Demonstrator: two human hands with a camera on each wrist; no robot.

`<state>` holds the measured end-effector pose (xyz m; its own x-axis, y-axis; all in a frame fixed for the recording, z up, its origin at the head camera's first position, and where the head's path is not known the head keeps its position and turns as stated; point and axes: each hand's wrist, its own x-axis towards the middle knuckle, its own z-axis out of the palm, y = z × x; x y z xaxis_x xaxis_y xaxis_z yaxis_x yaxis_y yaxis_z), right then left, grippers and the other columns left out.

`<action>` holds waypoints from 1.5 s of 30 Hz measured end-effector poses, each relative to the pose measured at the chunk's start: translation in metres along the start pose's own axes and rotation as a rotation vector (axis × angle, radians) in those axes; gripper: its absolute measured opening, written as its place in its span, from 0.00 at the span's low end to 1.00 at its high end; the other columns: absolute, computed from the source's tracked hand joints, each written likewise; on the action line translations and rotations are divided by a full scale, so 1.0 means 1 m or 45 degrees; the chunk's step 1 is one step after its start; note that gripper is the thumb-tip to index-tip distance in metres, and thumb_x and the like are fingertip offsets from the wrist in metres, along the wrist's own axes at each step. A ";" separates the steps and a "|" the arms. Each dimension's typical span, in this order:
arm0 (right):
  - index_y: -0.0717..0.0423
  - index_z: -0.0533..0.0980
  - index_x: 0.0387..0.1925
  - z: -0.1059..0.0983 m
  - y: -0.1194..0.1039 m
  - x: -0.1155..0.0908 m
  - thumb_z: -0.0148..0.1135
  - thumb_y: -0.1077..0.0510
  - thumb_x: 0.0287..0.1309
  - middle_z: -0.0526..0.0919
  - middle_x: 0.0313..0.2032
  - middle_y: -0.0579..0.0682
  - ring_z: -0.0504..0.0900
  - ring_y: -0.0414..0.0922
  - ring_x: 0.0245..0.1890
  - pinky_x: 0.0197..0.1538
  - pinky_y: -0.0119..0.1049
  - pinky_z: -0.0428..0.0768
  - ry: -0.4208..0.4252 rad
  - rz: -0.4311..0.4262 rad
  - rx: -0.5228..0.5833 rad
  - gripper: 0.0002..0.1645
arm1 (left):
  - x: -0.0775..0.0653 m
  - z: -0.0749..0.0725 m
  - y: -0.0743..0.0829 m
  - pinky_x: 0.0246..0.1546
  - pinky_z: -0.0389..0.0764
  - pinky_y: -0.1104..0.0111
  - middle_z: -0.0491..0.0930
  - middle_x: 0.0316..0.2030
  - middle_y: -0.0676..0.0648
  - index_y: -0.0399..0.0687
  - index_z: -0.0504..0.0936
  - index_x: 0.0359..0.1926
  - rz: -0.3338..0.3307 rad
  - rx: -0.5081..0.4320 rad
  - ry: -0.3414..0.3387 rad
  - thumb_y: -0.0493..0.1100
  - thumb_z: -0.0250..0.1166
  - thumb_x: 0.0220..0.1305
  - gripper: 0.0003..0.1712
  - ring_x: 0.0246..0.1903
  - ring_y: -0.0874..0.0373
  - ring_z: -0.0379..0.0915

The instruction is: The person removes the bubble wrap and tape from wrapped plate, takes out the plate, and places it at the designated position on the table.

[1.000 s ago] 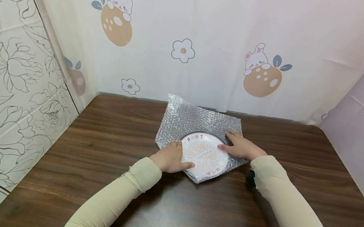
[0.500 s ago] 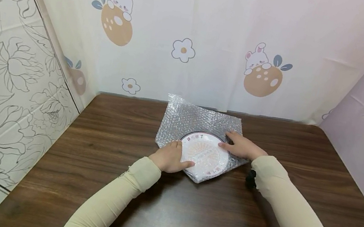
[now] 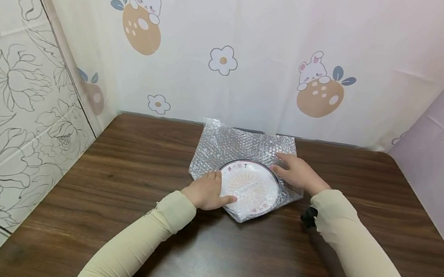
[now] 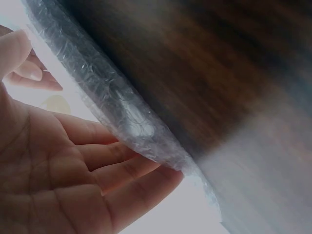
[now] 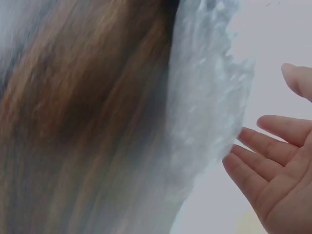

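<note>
Characters (image 3: 245, 165) mark the rim of the plate (image 3: 246, 187) near eleven and five o'clock. They are too small to read.

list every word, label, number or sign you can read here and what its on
Nothing reads with certainty.
Plate, top rim: a short row of characters, too small and blurred.
Plate, lower right rim: more characters, also too small.
Curtain: printed pictures, no lettering visible.

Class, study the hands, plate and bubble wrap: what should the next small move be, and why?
Probably the right hand should fold the far bubble wrap over the plate: that wrap lies spread beyond its rim, and the left hand rests at its left edge.
</note>
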<state>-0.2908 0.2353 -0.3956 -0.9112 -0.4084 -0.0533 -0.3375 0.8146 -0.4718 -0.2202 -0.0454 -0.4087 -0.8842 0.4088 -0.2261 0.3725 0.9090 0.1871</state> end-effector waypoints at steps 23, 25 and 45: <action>0.71 0.76 0.57 0.020 -0.033 -0.012 0.63 0.60 0.62 0.85 0.34 0.53 0.80 0.42 0.33 0.36 0.37 0.79 0.105 -0.264 0.010 0.24 | 0.001 0.001 0.000 0.71 0.63 0.58 0.61 0.70 0.29 0.25 0.54 0.72 -0.015 -0.031 0.044 0.73 0.50 0.66 0.57 0.70 0.39 0.59; 0.71 0.76 0.56 0.022 -0.033 -0.012 0.64 0.61 0.61 0.85 0.33 0.52 0.79 0.41 0.32 0.35 0.36 0.78 0.106 -0.262 0.006 0.24 | 0.001 0.001 0.000 0.71 0.63 0.58 0.60 0.70 0.29 0.25 0.54 0.72 -0.018 -0.032 0.042 0.73 0.50 0.66 0.57 0.70 0.39 0.59; 0.73 0.75 0.56 0.028 -0.037 -0.014 0.64 0.58 0.61 0.86 0.40 0.60 0.84 0.51 0.40 0.45 0.46 0.83 0.056 -0.249 0.006 0.27 | 0.002 -0.002 -0.008 0.70 0.65 0.54 0.61 0.71 0.32 0.28 0.53 0.73 -0.018 -0.134 0.019 0.76 0.46 0.65 0.59 0.71 0.41 0.58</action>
<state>-0.2592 0.1995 -0.4022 -0.8380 -0.5400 0.0781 -0.5079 0.7197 -0.4733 -0.2253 -0.0523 -0.4091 -0.8935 0.3939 -0.2157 0.3287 0.9008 0.2837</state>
